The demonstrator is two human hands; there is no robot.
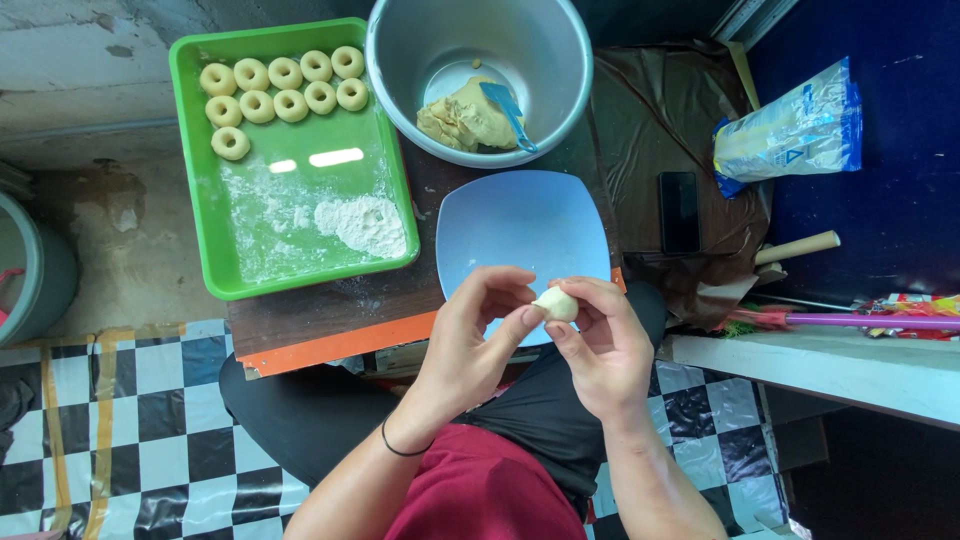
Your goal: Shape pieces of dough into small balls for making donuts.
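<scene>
A small dark wooden bench (330, 310) with an orange front edge stands on a floor of black and white checked tiles (130, 420), crossed by strips of yellowish tape. Behind it the ground turns to bare, stained grey concrete (110, 200), with cracked patches near the top left. To the right rises a deep blue wall (900, 230), and a white ledge (830, 365) runs below it in daylight.
</scene>
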